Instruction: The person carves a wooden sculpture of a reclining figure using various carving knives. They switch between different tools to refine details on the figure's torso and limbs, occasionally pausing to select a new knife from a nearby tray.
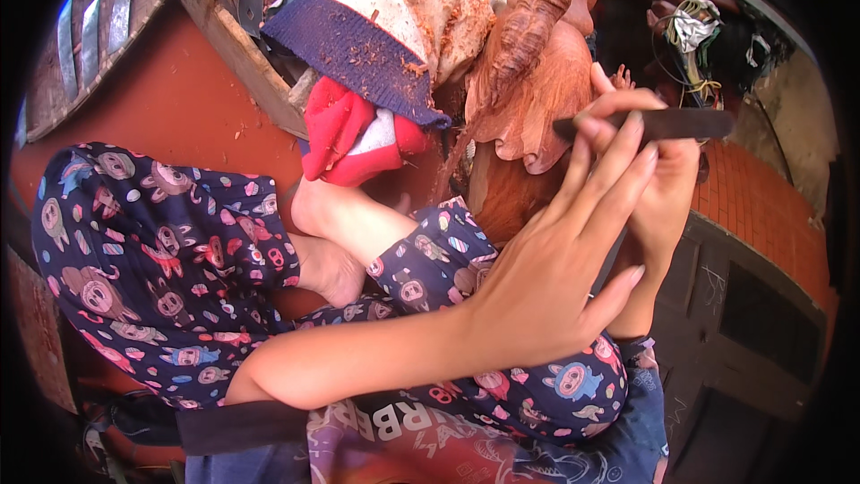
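A dark, flat, narrow bar [694,125] lies level at the right, its exact kind unclear. My right hand [674,184] grips it, fingers curled round its middle, with one finger raised above. Across from the lower left reaches my left hand [537,273], its fingers stretched out and fingertips resting on the bar; its thumb stands apart below. The left hand hides part of the right palm. Beyond both hands stands a reddish-brown wood carving [528,63] with folded, wavy relief. Against its left side lies a white and navy knitted cloth [385,36], dusted with wood shavings.
A red and white cloth [358,139] lies below the knitted one. Behind it sits a rough wooden frame [235,58] with shavings inside. Metal strips [91,40] lie on a board at the far left. Tangled cables [694,40] are at the back right, a dark panel [761,296] at the right.
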{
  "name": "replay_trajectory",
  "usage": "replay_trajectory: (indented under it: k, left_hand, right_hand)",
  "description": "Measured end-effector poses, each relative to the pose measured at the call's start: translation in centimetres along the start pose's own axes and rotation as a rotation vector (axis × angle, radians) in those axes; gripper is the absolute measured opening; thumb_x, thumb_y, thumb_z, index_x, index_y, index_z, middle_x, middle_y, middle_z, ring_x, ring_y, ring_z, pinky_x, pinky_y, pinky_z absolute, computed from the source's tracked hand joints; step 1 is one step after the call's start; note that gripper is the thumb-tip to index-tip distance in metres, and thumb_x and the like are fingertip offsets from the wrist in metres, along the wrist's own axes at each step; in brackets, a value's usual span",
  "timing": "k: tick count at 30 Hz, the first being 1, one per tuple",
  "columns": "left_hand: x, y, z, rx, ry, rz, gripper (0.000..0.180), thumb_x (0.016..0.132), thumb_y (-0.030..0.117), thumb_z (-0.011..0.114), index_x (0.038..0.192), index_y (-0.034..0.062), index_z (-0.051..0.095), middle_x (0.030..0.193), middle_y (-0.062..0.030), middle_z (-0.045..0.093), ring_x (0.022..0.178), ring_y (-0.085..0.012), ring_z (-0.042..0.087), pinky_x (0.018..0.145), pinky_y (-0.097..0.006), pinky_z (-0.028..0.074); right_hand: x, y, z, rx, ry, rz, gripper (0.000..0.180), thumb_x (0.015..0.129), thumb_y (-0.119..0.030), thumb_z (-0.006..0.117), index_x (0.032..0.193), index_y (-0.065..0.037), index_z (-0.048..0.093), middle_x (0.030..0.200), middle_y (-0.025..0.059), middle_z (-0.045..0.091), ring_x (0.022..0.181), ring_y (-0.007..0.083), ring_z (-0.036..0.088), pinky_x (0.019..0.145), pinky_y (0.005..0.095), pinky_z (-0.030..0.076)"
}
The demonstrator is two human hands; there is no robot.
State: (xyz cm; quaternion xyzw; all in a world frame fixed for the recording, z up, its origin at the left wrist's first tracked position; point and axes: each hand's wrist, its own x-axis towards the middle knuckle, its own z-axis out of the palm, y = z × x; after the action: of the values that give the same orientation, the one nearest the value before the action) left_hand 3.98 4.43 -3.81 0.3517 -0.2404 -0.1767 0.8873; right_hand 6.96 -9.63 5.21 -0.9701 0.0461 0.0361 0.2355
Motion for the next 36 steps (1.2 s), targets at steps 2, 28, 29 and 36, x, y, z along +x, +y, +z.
replay_trajectory:
  k: [2,28,29,36]
  left_hand:
    - [-0.5,-0.1,-0.1,-0.001,0.007,0.015,0.085,0.086,0.011,0.066,0.156,-0.0062,0.022,0.163,-0.0316,0.016,0.146,-0.062,0.016,0.117,-0.056,0.031]
    - [0.4,-0.6,-0.5,0.052,-0.059,0.027,0.087,0.086,0.012,0.067,0.156,-0.0074,0.019,0.163,-0.0339,0.013,0.147,-0.0607,0.013,0.117,-0.055,0.031]
    - [0.8,-1.2,-0.4,-0.001,-0.035,0.026,0.087,0.086,0.012,0.067,0.157,-0.0074,0.019,0.163,-0.0339,0.013,0.147,-0.061,0.013,0.117,-0.055,0.031]
    - [0.8,-0.5,-0.4,0.111,-0.052,0.048,0.087,0.086,0.012,0.068,0.156,-0.008,0.021,0.163,-0.035,0.014,0.145,-0.0629,0.015,0.116,-0.054,0.034]
  right_hand:
    - [0.1,-0.4,0.1,-0.077,-0.042,-0.057,0.01,0.088,0.003,0.073,0.097,0.006,0.072,0.09,0.0036,0.071,0.077,0.0099,0.065,0.08,0.0292,0.056]
    - [0.1,1.0,0.2,0.101,0.004,-0.044,0.012,0.09,0.003,0.071,0.102,0.007,0.072,0.096,0.0067,0.071,0.085,0.0119,0.067,0.085,0.0298,0.059]
    - [0.1,0.4,0.4,0.103,0.047,0.072,0.012,0.09,0.003,0.071,0.101,0.007,0.072,0.096,0.0068,0.071,0.087,0.0125,0.067,0.089,0.0315,0.058]
    - [-0.4,1.3,0.5,0.148,0.082,0.003,0.012,0.087,0.003,0.071,0.098,0.006,0.071,0.092,0.0062,0.07,0.085,0.0113,0.066,0.092,0.0338,0.057]
